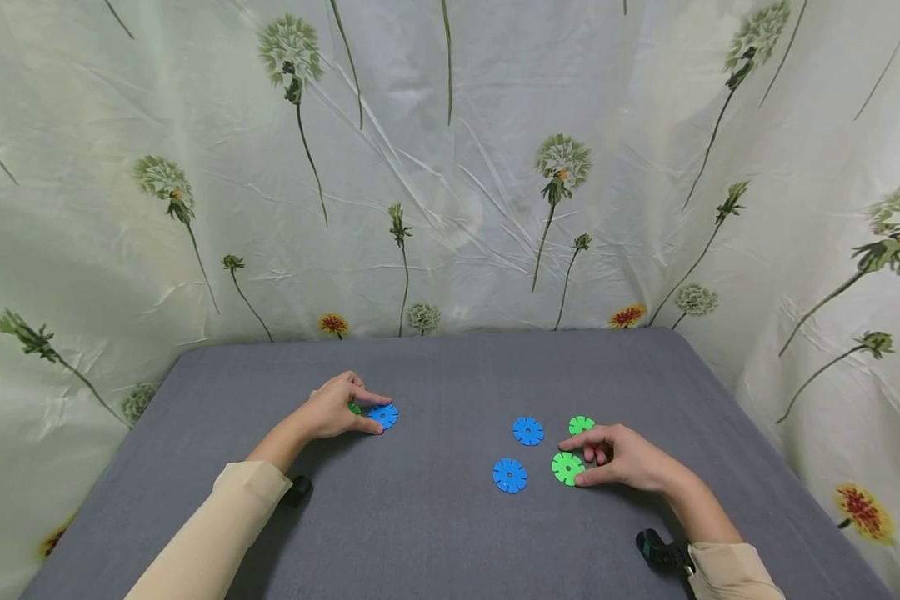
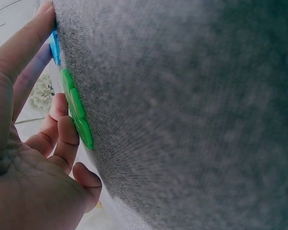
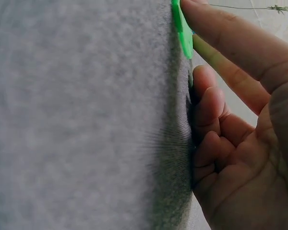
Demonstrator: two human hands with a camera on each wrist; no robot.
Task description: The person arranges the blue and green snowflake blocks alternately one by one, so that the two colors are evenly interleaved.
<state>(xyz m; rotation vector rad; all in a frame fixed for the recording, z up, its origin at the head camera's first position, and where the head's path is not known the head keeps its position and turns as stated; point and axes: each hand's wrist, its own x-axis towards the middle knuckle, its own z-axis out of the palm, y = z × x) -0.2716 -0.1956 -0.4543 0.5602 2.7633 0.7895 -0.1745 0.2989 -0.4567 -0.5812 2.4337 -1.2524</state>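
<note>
On the left of the grey table, my left hand holds a blue notched plastic disc by its edges between thumb and index finger. A green notched disc lies under that hand, mostly hidden in the head view, by the curled other fingers. To the right, my right hand has its thumb and index fingertip at the rim of a green notched disc, pinching it against the cloth. The remaining fingers of this hand are curled in. Just behind it lies a second green disc, partly covered by the hand.
Two more blue notched discs, one farther back and one nearer, lie flat left of the right hand. Grey cloth covers the table. A flower-printed curtain hangs behind and along both sides.
</note>
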